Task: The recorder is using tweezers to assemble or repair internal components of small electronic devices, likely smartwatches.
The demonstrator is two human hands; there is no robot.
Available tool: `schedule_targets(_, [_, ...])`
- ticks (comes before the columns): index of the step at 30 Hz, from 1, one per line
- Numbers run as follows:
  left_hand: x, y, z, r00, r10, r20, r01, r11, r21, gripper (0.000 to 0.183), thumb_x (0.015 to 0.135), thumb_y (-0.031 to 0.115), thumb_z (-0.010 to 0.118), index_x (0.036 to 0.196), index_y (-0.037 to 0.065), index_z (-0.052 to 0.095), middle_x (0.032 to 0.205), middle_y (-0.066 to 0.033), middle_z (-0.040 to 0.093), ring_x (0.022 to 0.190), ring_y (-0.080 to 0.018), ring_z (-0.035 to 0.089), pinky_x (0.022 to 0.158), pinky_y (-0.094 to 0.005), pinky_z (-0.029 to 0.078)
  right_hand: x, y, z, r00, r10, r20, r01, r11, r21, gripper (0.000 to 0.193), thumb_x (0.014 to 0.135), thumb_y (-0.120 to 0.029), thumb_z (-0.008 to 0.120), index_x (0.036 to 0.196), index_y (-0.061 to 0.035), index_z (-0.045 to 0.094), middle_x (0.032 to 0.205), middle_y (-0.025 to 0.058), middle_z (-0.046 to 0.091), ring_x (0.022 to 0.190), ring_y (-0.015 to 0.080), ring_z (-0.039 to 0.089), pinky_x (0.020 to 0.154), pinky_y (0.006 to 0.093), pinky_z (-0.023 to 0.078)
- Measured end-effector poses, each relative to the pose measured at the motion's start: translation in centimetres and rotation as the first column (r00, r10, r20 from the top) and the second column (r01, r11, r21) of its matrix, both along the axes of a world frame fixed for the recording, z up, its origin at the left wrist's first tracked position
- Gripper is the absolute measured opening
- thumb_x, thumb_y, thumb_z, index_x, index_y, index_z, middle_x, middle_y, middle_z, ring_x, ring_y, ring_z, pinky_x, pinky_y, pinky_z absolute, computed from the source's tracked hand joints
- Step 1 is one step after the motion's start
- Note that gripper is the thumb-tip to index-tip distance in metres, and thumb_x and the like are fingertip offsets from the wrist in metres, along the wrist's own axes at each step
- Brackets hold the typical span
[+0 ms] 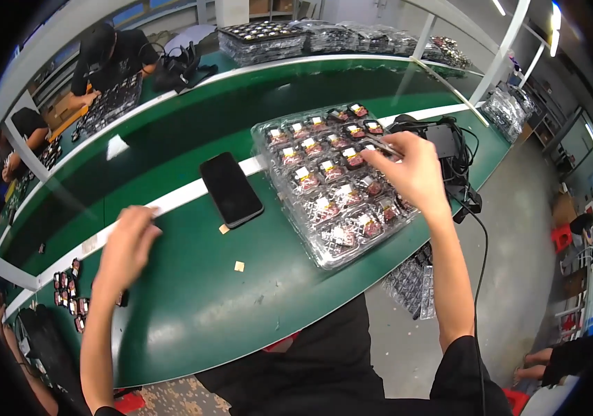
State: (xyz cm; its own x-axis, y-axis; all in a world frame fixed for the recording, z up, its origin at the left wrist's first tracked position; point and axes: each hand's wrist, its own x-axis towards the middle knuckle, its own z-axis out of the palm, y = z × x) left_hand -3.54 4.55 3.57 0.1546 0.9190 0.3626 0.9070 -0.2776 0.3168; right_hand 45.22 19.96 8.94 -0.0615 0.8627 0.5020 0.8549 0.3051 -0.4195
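My right hand (411, 163) is closed on tweezers (382, 144), a thin metal pair, over the right side of a clear plastic tray (323, 262). Rows of small black parts (330, 168) with white and reddish faces sit in the tray's pockets. Over the near left of the green bench my left hand (129, 243) is held with thumb and fingers bent and slightly apart; I see nothing between them. Beside its wrist lies a loose group of similar small parts (68, 291). A black phone (231, 191) rests between my hands, left of the tray.
Behind the white strip runs a green conveyor belt (172, 152). A black device with tangled cables (445, 142) stands right of the tray, one cable hanging down. Stacked trays (262, 48) line the far side. Another person (106, 59) works at far left. Small tan scraps (240, 266) dot the bench.
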Motion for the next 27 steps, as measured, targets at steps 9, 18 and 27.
schedule_targets(9, [8.1,-6.2,-1.4,0.926,-0.331,0.182,0.349,0.934,-0.079,0.072,0.08,0.001,0.078,0.15,0.006,0.064,0.164,-0.0232,0.052,0.151,-0.0457,0.051,0.123,-0.0536,0.045,-5.9,-12.5,2.8,0.756,0.42,-0.502,-0.608,0.736,-0.298,0.018,0.105,-0.009,0.075,0.117,0.0048,0.076,0.093,0.0066,0.076,0.077,0.0081,0.065,0.068,0.0278,0.051])
schedule_targets(18, [6.6,-5.5,-3.3,0.926,-0.201,0.321,0.251,0.96,-0.123,0.071,0.081,0.015,0.095,0.145,0.001,0.067,0.133,-0.0155,0.071,0.117,-0.0349,0.066,0.104,-0.0437,0.054,-14.1,-15.9,-6.5,0.621,0.573,-0.534,-0.774,0.555,-0.305,0.018,0.096,0.0,0.081,0.114,0.0037,0.082,0.071,0.0075,0.063,0.056,0.0111,0.056,0.052,0.0302,0.042])
schedule_targets(27, [6.1,-6.0,-2.7,0.951,-0.163,0.263,0.216,0.959,-0.184,0.056,0.077,0.022,0.096,0.128,0.007,0.079,0.119,-0.0073,0.073,0.104,-0.0272,0.065,0.091,-0.0389,0.051,-15.8,-13.3,-9.1,0.568,0.593,-0.571,-0.804,0.55,-0.228,0.015,0.084,0.007,0.082,0.099,0.0048,0.085,0.069,0.0054,0.07,0.057,0.0061,0.055,0.052,0.0233,0.036])
